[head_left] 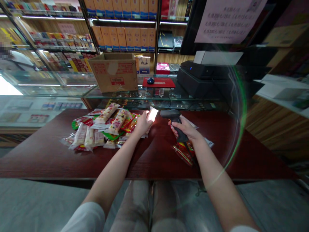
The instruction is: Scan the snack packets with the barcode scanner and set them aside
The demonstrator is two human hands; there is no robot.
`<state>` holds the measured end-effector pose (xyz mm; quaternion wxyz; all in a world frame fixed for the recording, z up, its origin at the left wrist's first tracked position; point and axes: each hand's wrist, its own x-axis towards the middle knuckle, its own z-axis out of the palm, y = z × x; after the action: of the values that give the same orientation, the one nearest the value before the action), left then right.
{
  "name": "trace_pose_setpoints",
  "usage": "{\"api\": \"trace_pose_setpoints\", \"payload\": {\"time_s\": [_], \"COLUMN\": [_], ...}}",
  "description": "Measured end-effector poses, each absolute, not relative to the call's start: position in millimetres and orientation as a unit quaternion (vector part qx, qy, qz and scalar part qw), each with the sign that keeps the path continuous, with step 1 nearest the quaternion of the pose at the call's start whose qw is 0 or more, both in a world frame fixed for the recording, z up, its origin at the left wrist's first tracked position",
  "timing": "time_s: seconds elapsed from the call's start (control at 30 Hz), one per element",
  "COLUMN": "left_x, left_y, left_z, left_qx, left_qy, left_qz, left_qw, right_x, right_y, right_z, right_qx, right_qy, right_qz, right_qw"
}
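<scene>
Holding a black handheld barcode scanner [175,124] in the right hand [186,129], fingers wrapped firmly around its handle, the person points its head toward a small shiny packet [153,114]. The left hand [144,124] pinches this packet between its fingers, just beside the scanner, and glare washes out any print on it. Red foil snack packets [183,153] lie beneath the right hand on a dark red tabletop [45,158]. Left of the left hand sits a loose pile of pale snack bars [106,127] in clear wrappers, mixed with red and green packaging. Beyond the tabletop stands a glass display counter [154,96] bearing a cardboard box [113,73] with red printed labels, a blue computer mouse [150,81] on a red box [161,82], and a black machine [200,75]. A paper notice [228,21] hangs at upper right, its lines of characters too blurred to read. No brand name can be made out on the box or the packets.
</scene>
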<state>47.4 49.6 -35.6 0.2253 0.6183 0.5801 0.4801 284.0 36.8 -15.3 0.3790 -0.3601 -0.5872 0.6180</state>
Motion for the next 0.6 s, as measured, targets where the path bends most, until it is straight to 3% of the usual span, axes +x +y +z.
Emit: {"api": "trace_pose_setpoints", "payload": {"time_s": [0.17,0.4,0.6], "left_x": [46,49,35], "left_y": [53,48,21], "left_z": [-37,-31,22], "left_qx": [0.655,0.671,0.674], "left_qy": [0.606,0.599,0.647], "left_qz": [0.412,0.408,0.358], "left_qw": [0.181,0.157,0.003], "right_x": [286,293,297], "right_y": [37,35,40], "right_z": [-13,-4,-6], "right_qx": [-0.371,-0.349,-0.364], "right_qy": [-0.592,-0.580,-0.546], "right_qz": [0.599,0.621,0.625], "right_qw": [0.391,0.396,0.422]}}
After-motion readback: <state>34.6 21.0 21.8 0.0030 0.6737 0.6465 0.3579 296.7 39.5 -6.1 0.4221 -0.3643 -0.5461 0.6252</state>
